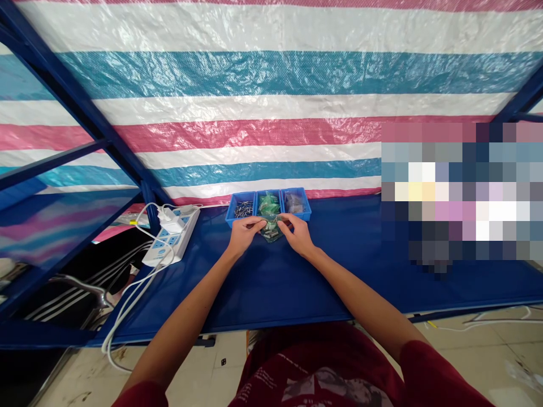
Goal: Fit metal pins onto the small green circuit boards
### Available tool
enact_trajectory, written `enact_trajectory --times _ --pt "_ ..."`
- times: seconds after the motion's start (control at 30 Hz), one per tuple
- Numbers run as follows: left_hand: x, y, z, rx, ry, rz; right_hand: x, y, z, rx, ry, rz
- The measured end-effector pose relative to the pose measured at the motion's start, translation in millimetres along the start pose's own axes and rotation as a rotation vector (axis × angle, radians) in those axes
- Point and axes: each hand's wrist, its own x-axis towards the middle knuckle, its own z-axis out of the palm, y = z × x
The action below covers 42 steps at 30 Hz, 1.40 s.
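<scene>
A small green-tinted plastic bag (271, 230) with metal pieces inside hangs between my two hands, just in front of the blue bins. My left hand (246, 233) pinches its upper left edge between thumb and fingers. The upper right edge is pinched by my right hand (296, 230). Behind the hands stand three joined blue bins: the left bin (229, 215) holds loose metal screws or pins, the middle one has green plastic bags (268, 202), and the right one has clear or greyish bags (294, 202).
A white power strip (180, 240) with a plug and looping white cables lies left on the blue table (271, 288). Striped sheeting hangs behind, with blue frame bars at left. The right side is pixelated.
</scene>
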Motion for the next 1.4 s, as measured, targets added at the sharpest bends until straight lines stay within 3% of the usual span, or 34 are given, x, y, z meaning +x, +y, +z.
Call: enact_trajectory --times 0.2,0.43,0.53,0.6,0.67,0.77,0.83,0.9,1.07,1.23,1.4 --pt "-1 8 1.8 -0.016 -0.003 -0.006 0 -5 0 0.011 -0.017 -0.019" --pt "1 5 2.6 -0.150 -0.160 -0.160 -1 2 1 0.058 -0.042 0.019" --pt "1 2 3.3 -0.187 -0.173 -0.196 -2 4 1 0.076 -0.042 0.031" --pt "1 1 3.4 -0.168 -0.097 -0.154 -2 4 0 0.085 -0.028 0.049" --pt "1 2 2.0 -0.060 0.065 -0.064 -1 4 0 0.091 -0.006 0.067" --pt "9 4 -2.1 0.267 0.312 0.086 -1 4 -1 0.099 0.020 0.076" --pt "20 2 -3.7 0.493 0.344 0.162 0 4 -1 0.093 0.020 0.076" --pt "36 -2 -2.1 0.661 0.268 0.225 -1 4 -1 0.075 0.007 0.075" --pt "70 -17 10.0 0.925 -0.179 0.214 -1 4 -1 0.040 -0.007 0.058" --pt "82 -17 8.4 0.909 -0.283 0.164 0 5 -3 0.007 -0.002 0.048" --pt "76 -18 6.9 0.990 -0.338 0.157 2 14 1 -0.228 -0.069 0.035"
